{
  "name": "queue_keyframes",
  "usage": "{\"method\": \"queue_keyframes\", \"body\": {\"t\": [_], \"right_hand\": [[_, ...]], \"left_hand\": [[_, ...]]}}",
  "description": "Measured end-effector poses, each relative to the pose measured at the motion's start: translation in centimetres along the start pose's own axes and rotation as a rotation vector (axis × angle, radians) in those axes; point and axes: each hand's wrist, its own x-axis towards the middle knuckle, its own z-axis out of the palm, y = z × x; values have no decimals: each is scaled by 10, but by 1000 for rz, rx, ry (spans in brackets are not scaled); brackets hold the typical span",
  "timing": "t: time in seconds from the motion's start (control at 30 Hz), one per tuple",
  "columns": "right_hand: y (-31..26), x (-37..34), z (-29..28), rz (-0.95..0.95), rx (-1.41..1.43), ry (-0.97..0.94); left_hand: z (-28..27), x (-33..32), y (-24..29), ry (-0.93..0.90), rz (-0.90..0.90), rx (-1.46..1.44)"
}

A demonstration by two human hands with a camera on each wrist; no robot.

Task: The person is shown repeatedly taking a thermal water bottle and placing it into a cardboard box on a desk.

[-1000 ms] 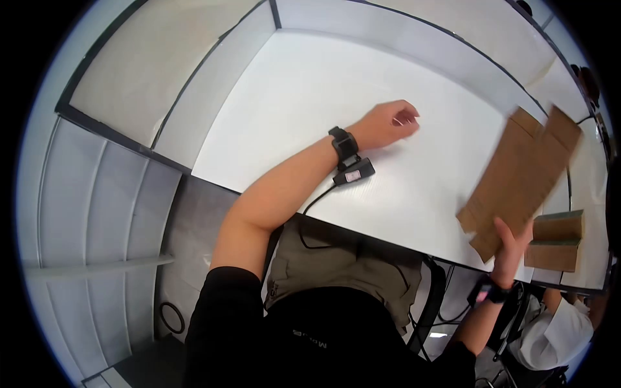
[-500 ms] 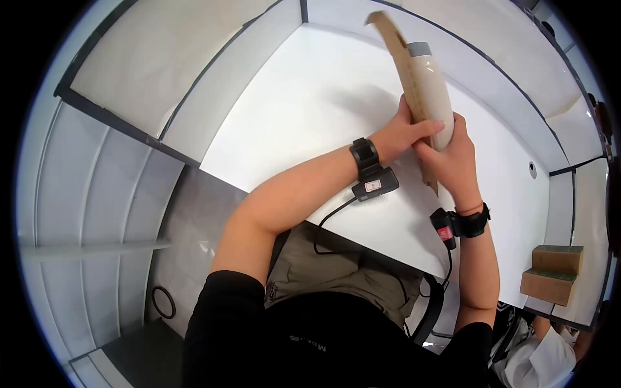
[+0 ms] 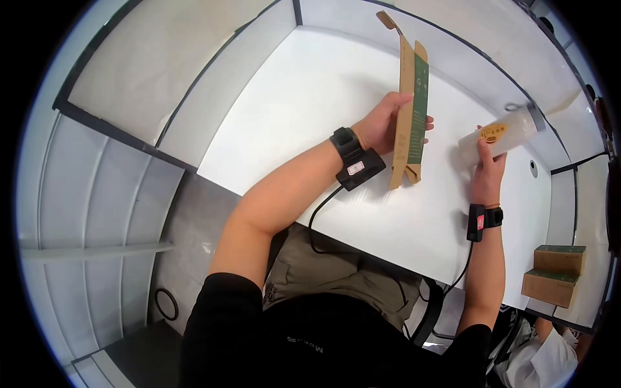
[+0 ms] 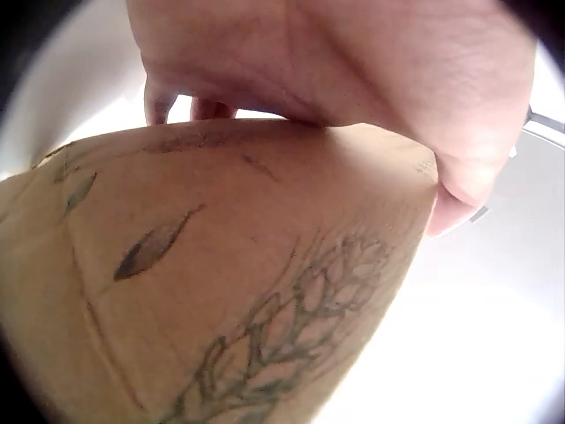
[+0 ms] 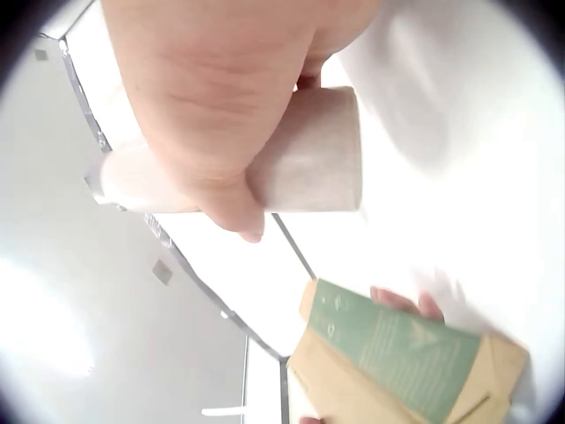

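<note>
My left hand point(image 3: 380, 124) grips a slim cardboard box point(image 3: 405, 123) with a green printed panel, held upright over the white table. A flap sticks out at its top end, and the lower end shows loose flaps. In the left wrist view the brown side of the box point(image 4: 221, 256) carries a wheat-ear drawing. To the right, my right hand point(image 3: 490, 178) holds a whitish bottle point(image 3: 508, 132) with a yellow label and a grey cap point(image 3: 537, 118), tilted with the cap toward the far right. The right wrist view shows the thumb wrapped over the bottle point(image 5: 309, 159), apart from the box.
Two brown and green boxes point(image 3: 550, 286) stand at the right, by the table corner. Low white partitions point(image 3: 362, 26) with dark edges border the white table point(image 3: 291, 97). A round cable hole point(image 3: 533, 169) lies near the right partition. Another person's white sleeve point(image 3: 542, 355) shows at lower right.
The right hand first brought the box over to the left hand. Then the bottle appeared beside it, between both hands. Now the right hand has carried the bottle rightward, while the left keeps the box.
</note>
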Motion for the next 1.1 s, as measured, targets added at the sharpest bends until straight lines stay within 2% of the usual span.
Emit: {"method": "queue_keyframes", "body": {"t": [0.17,0.27,0.43,0.53,0.6,0.7,0.8,0.87,0.9,0.93,1.0,1.1], "right_hand": [[21,22,-32,-17,-132,110],[25,25,-26,-80,-192,107],[33,29,-35,-23,-362,95],[40,24,-35,-84,-380,229],[37,15,-40,-242,-411,411],[28,3,-40,-581,-403,529],[35,-10,-32,-455,-294,274],[15,-22,-4,-215,-267,-58],[4,-29,12,4,-241,-175],[1,-33,20,121,-337,-287],[2,-44,32,253,-135,-450],[0,-46,34,179,-181,-557]], "left_hand": [[4,1,-1,9,-14,32],[4,2,-4,3,-38,25],[10,2,-5,-47,-69,18],[9,2,-7,-49,-84,60],[10,3,-9,-29,-59,98],[12,5,-6,42,87,247],[4,6,-4,62,77,386],[-1,8,-8,90,89,405],[-2,10,-10,102,93,413],[-1,9,-10,84,117,395],[1,7,-11,49,164,355],[-1,9,-15,102,165,411]]}}
